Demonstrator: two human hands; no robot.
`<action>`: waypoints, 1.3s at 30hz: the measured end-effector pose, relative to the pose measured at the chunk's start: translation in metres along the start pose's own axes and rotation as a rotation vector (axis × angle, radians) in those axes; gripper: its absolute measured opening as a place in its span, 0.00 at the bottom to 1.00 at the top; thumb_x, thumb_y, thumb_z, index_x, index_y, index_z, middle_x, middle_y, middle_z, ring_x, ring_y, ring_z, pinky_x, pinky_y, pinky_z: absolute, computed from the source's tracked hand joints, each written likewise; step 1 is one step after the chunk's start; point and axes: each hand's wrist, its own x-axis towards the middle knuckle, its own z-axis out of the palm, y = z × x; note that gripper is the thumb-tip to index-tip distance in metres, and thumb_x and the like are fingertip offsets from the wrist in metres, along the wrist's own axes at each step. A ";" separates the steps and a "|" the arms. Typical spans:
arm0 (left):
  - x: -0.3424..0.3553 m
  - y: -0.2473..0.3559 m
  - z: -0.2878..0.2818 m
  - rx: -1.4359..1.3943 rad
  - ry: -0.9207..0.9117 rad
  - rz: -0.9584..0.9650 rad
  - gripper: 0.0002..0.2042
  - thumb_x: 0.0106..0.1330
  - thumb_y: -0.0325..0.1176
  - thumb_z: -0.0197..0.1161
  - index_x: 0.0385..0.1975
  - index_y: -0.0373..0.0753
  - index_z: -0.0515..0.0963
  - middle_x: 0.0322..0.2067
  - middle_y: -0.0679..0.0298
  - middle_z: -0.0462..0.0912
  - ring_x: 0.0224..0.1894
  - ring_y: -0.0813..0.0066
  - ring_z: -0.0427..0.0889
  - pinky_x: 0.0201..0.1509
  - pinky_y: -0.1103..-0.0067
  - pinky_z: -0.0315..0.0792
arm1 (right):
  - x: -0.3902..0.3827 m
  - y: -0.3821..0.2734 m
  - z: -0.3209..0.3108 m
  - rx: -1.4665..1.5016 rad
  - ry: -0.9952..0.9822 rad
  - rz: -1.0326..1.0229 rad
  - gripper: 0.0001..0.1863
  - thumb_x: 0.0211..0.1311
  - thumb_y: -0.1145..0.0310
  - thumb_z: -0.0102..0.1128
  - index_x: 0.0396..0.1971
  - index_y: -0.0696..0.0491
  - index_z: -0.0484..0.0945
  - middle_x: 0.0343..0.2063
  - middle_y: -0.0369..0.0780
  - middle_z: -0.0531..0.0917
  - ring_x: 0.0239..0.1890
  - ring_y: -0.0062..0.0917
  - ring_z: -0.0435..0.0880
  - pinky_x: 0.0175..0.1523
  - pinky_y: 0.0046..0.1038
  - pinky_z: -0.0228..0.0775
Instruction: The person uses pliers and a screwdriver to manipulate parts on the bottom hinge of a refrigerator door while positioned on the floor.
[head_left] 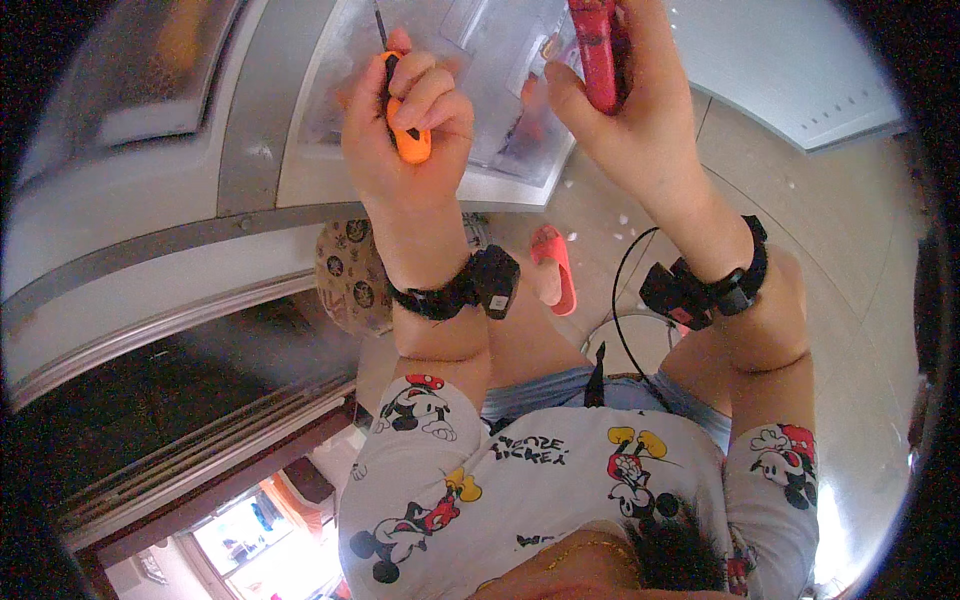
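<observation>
My left hand point(440, 130) is closed around the orange and black handle of a screwdriver point(412, 143). Its thin dark shaft points up and away toward a frosted surface point(480, 60) inside a white appliance. To the right, my right hand point(645, 120) grips a red tool point(598, 60). The upper end of that tool runs out of the picture, so its kind does not show. Both hands are raised in front of the frosted opening.
An open white door panel point(790, 60) stands at the upper right. White bits lie on the tiled floor point(840, 220). Below are a coral slipper point(553, 270) on a foot and a patterned brown bag-like item point(352, 280). A black cable point(618, 290) loops near my right wrist.
</observation>
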 end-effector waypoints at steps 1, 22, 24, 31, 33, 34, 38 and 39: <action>-0.001 0.000 -0.001 -0.005 0.023 0.019 0.12 0.76 0.34 0.55 0.51 0.34 0.76 0.28 0.71 0.68 0.23 0.81 0.67 0.30 0.80 0.63 | 0.000 0.000 0.000 0.022 -0.025 0.008 0.36 0.54 0.80 0.63 0.65 0.58 0.63 0.34 0.39 0.75 0.32 0.22 0.74 0.39 0.23 0.71; 0.015 -0.009 -0.012 0.609 0.318 0.389 0.14 0.76 0.39 0.57 0.49 0.33 0.77 0.22 0.72 0.69 0.21 0.83 0.65 0.29 0.81 0.64 | -0.039 0.019 0.017 -0.321 -0.362 -0.068 0.38 0.50 0.78 0.69 0.65 0.50 0.70 0.43 0.44 0.81 0.34 0.39 0.84 0.39 0.34 0.79; 0.014 0.000 -0.022 0.628 0.211 0.330 0.15 0.76 0.39 0.57 0.49 0.32 0.77 0.23 0.71 0.69 0.21 0.83 0.66 0.30 0.81 0.65 | -0.036 0.020 0.012 -0.377 -0.393 -0.125 0.38 0.49 0.79 0.70 0.65 0.49 0.70 0.42 0.44 0.81 0.34 0.38 0.83 0.38 0.34 0.78; 0.015 -0.002 -0.018 0.902 0.305 0.428 0.17 0.78 0.41 0.55 0.53 0.31 0.77 0.23 0.69 0.70 0.20 0.82 0.67 0.22 0.84 0.60 | -0.033 0.023 0.004 -0.350 -0.420 -0.022 0.35 0.52 0.71 0.71 0.63 0.45 0.70 0.50 0.48 0.80 0.46 0.51 0.84 0.47 0.45 0.81; 0.014 -0.002 -0.014 0.980 0.340 0.375 0.18 0.79 0.40 0.53 0.53 0.31 0.77 0.24 0.69 0.71 0.20 0.81 0.67 0.23 0.83 0.61 | -0.033 0.023 0.002 -0.374 -0.417 -0.025 0.36 0.51 0.71 0.71 0.63 0.46 0.70 0.49 0.48 0.80 0.45 0.52 0.84 0.46 0.46 0.81; 0.013 -0.002 -0.011 1.021 0.362 0.347 0.18 0.79 0.40 0.52 0.53 0.31 0.77 0.24 0.68 0.72 0.20 0.81 0.68 0.23 0.83 0.62 | -0.032 0.022 0.001 -0.368 -0.397 -0.047 0.36 0.50 0.74 0.71 0.63 0.48 0.71 0.45 0.45 0.80 0.40 0.44 0.82 0.42 0.40 0.78; 0.011 -0.013 -0.005 0.931 0.353 0.402 0.17 0.78 0.40 0.51 0.51 0.32 0.77 0.24 0.67 0.71 0.21 0.78 0.69 0.23 0.80 0.62 | -0.028 0.026 -0.001 -0.374 -0.339 -0.127 0.35 0.49 0.79 0.70 0.62 0.52 0.72 0.38 0.40 0.79 0.28 0.28 0.77 0.32 0.29 0.72; 0.012 -0.015 -0.006 0.876 0.349 0.412 0.16 0.78 0.40 0.52 0.51 0.32 0.77 0.24 0.67 0.71 0.21 0.77 0.69 0.24 0.80 0.62 | -0.027 0.029 -0.003 -0.385 -0.329 -0.145 0.35 0.50 0.79 0.70 0.62 0.53 0.72 0.37 0.40 0.79 0.28 0.28 0.76 0.32 0.29 0.72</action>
